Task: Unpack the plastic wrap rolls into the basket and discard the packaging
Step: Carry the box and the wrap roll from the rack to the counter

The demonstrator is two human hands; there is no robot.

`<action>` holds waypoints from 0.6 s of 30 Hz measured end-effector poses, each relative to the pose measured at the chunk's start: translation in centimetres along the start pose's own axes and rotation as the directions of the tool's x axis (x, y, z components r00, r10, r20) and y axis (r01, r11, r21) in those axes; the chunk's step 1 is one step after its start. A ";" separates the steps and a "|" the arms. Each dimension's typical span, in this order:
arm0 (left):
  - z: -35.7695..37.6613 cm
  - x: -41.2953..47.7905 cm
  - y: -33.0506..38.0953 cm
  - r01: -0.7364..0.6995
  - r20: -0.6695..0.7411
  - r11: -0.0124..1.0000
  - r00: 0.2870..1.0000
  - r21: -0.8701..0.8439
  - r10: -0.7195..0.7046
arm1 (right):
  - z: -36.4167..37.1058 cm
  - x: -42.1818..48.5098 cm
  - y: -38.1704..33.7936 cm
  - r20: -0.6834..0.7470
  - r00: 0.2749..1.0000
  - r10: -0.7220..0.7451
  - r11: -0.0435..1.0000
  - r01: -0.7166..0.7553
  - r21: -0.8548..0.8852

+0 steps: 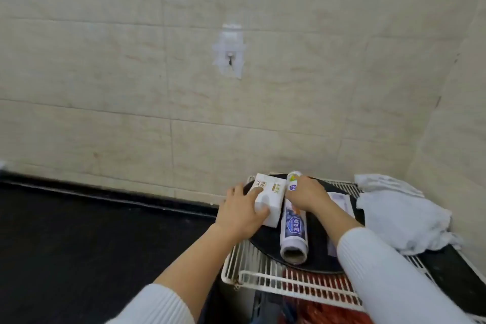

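Observation:
A white wire basket (263,280) stands at the lower right with a round black plate (315,258) lying in it. A plastic wrap roll (293,231) with a blue and white label lies lengthwise on the plate, its open core end facing me. My right hand (306,193) rests on the roll's far part, fingers curled over it. My left hand (240,212) grips a white rectangular pack (273,193) that sits to the left of the roll, touching it. Another pale pack (342,202) shows partly behind my right forearm.
A crumpled white cloth (402,218) lies over the basket's right side. A black countertop (92,244) spreads to the left, meeting a beige tiled wall (184,113) that carries an adhesive hook (230,56). Something red (326,294) shows under the basket's wires.

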State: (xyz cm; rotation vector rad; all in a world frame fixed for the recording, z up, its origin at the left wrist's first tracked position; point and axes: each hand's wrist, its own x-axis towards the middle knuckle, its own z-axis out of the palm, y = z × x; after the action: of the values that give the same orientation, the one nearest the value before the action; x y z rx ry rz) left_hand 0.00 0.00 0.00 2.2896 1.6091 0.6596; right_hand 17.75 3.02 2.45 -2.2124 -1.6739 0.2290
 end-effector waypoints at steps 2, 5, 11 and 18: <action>1.1 0.9 0.1 -0.008 0.037 0.999 0.999 0.053 0.006 | 0.4 0.4 0.3 0.035 0.996 0.081 0.997 -0.080 -0.012; 2.8 2.0 0.2 0.016 0.086 0.999 0.996 0.043 -0.020 | 1.2 0.7 0.8 0.086 0.983 0.163 0.987 -0.164 0.000; 4.7 4.1 0.4 0.088 0.042 0.994 0.995 -0.072 -0.086 | 2.4 1.9 1.7 0.167 0.956 0.240 0.957 -0.262 0.126; 3.1 4.7 -0.8 0.118 -0.034 0.958 0.991 -0.263 -0.132 | 2.3 2.6 2.3 0.213 0.931 0.296 0.858 -0.357 0.369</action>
State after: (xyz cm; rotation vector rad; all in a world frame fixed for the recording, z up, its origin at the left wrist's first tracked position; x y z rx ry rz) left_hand 2.24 4.78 -2.03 1.9820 1.5697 0.8489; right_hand 19.74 5.34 -0.32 -2.1781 -1.1631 0.7734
